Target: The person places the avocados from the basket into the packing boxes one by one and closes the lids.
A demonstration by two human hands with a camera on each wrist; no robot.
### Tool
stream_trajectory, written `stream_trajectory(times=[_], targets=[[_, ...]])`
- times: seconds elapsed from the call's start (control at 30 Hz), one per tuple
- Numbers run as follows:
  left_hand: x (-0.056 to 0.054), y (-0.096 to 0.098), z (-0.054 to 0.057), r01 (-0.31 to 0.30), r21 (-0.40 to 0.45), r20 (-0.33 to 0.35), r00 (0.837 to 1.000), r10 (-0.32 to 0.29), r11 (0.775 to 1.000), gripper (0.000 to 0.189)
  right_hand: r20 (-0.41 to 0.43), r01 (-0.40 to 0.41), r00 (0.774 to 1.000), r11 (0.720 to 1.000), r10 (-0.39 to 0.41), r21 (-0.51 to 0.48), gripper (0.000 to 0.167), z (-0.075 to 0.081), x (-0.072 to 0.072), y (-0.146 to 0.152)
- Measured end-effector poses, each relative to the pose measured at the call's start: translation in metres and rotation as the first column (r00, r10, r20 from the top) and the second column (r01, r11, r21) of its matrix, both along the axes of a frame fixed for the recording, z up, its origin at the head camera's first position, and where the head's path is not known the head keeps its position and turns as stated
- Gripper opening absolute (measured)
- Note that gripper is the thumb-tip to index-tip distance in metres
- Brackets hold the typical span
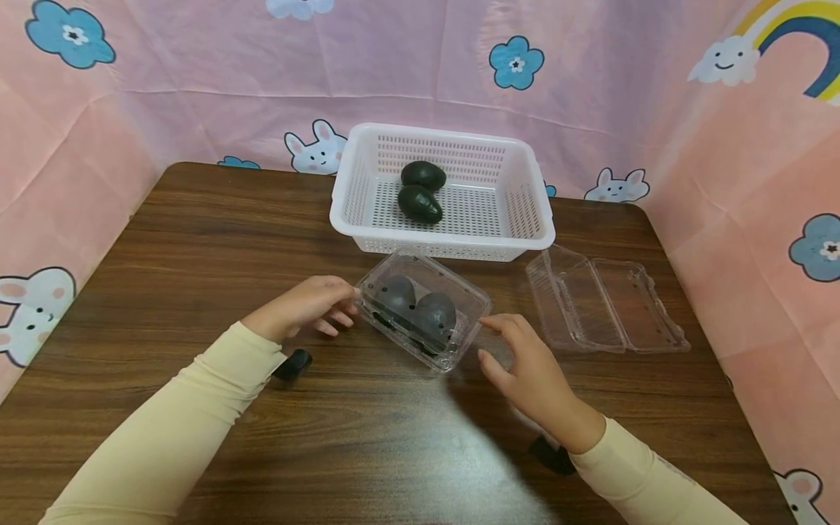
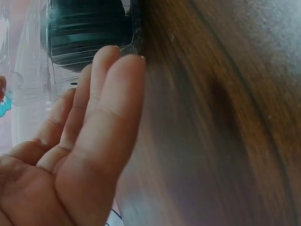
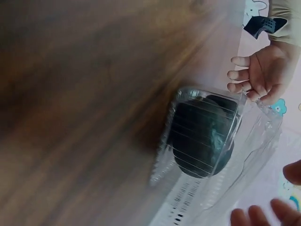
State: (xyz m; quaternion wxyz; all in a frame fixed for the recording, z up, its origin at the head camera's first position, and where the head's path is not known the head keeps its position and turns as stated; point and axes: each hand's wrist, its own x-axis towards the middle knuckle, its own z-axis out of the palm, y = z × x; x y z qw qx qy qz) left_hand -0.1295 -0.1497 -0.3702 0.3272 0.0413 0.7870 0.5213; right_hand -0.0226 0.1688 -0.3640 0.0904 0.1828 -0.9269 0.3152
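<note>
A clear plastic clamshell box (image 1: 467, 292) sits on the table in front of the basket with two dark green avocados (image 1: 436, 315) inside. Its lid lies over them in the head view. At the box's left corner is my left hand (image 1: 315, 302), its fingertips right at the rim and its fingers loosely extended. The right wrist view shows that left hand (image 3: 268, 70) with its fingers spread beside the lid's edge. My right hand (image 1: 528, 368) is at the box's right side, fingers and thumb apart, fingertips close to the edge.
Behind the box stands a white perforated basket (image 1: 442, 243) holding two more avocados (image 1: 420, 204). A second clear clamshell (image 1: 593, 306) lies opened flat on the right. Patterned cloth (image 1: 420, 65) borders the wooden table (image 1: 216, 240) at the back and sides.
</note>
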Motion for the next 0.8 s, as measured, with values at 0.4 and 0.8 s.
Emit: stream_trajectory(times=[0.4, 0.8], targets=[[-0.008, 0.004, 0.002, 0.010, -0.031, -0.018, 1.000, -0.011, 0.999, 0.038, 0.524, 0.271, 0.842, 0.940, -0.127, -0.209, 0.044, -0.009, -0.006, 0.003], [-0.009, 0.009, 0.002, 0.012, -0.020, -0.023, 1.000, -0.012, 1.000, 0.037, 0.741, 0.321, 0.662, 0.850, 0.114, -0.417, 0.053, -0.019, -0.005, -0.007]])
